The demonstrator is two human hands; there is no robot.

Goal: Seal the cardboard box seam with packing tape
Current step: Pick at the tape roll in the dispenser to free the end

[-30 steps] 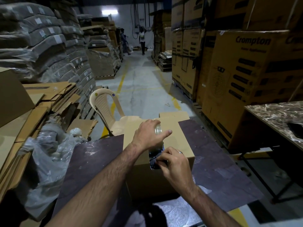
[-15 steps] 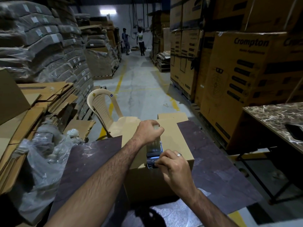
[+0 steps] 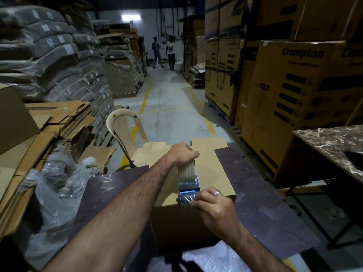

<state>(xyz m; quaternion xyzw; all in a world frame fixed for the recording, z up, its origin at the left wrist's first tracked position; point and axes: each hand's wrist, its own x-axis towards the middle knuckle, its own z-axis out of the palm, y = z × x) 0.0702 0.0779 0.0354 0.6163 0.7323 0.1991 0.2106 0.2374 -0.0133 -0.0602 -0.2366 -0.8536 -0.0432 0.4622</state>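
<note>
Left hand (image 3: 183, 153) fingers clenched on glossy tape roll (image 3: 186, 173), right hand (image 3: 213, 205) pinching tape end over matte cardboard box (image 3: 214, 173).

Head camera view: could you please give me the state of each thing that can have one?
cardboard box: flaps closed, standing on the dark table.
tape roll: upright on the box top, tape drawn toward the near edge.
left hand: gripping the roll from above.
right hand: pinching the tape end at the box's near edge.
plastic chair: upright, unoccupied.

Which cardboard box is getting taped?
The plain cardboard box on the dark table right under both hands; the printed Crompton boxes stand stacked on the floor, untouched.
</note>
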